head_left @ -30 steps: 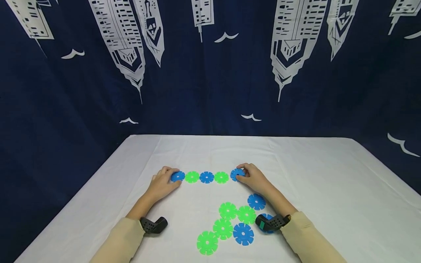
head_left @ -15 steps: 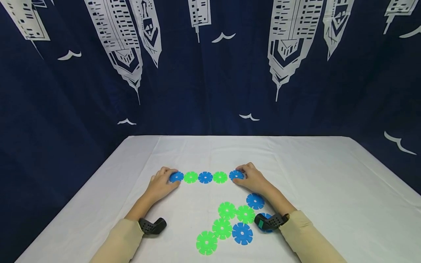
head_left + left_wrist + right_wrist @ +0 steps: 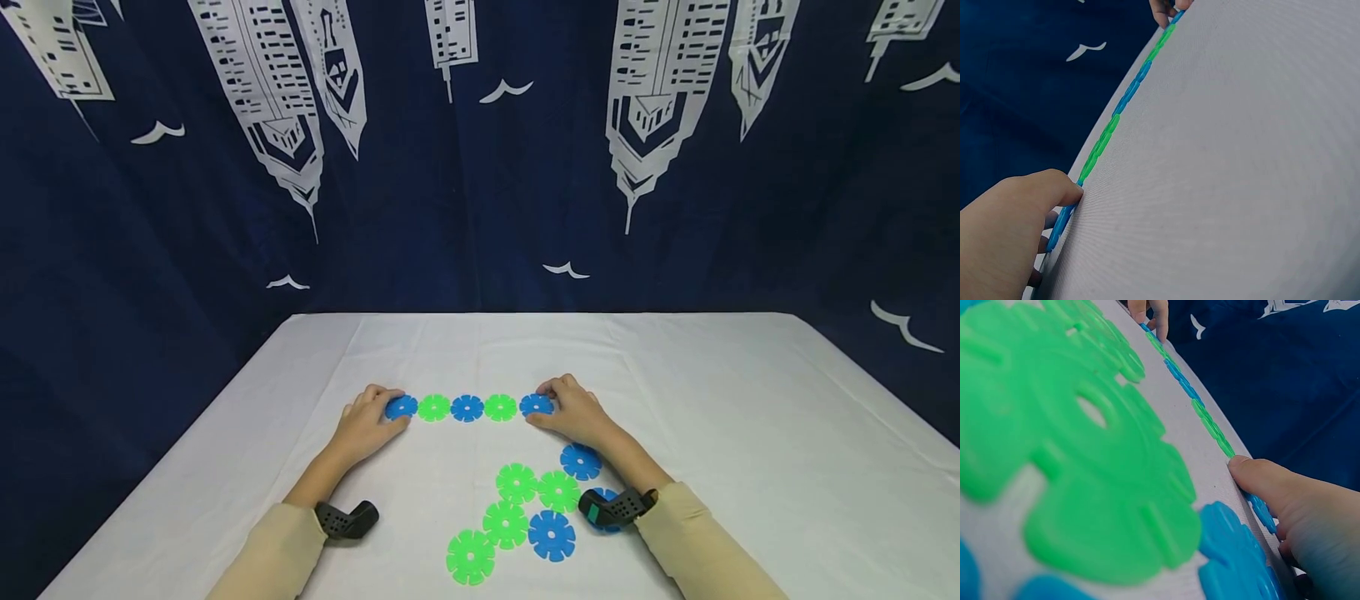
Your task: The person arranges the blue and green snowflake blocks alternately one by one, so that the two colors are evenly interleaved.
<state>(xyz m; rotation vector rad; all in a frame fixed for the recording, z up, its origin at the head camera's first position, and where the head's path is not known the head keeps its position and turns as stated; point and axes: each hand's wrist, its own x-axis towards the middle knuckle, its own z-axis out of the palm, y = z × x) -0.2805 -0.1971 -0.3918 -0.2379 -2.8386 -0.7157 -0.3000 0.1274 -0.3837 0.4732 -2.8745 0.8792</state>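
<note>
A row of notched plastic interlocking discs lies across the white table. My left hand [image 3: 369,423] holds the blue disc [image 3: 402,407] at the row's left end between thumb and fingers. To its right follow a green disc [image 3: 434,408], a blue disc [image 3: 467,408] and another green disc [image 3: 500,407]. At the right end my right hand [image 3: 576,414] grips a blue disc [image 3: 536,404], thumb at the near edge and fingers at the far edge. A narrow gap parts it from the neighbouring green disc. In the right wrist view the thumb [image 3: 1260,478] hides part of this disc.
Nearer the person lies a loose group of green discs [image 3: 506,524] and blue discs [image 3: 552,535]. The right wrist's black camera [image 3: 617,507] partly covers one blue disc [image 3: 604,523]. A dark blue curtain [image 3: 480,208] hangs behind the table [image 3: 750,400].
My right thumb has slid from the top of the right-end blue disc to its near edge, and that disc sits closer in line with the row. My left hand keeps its hold.
</note>
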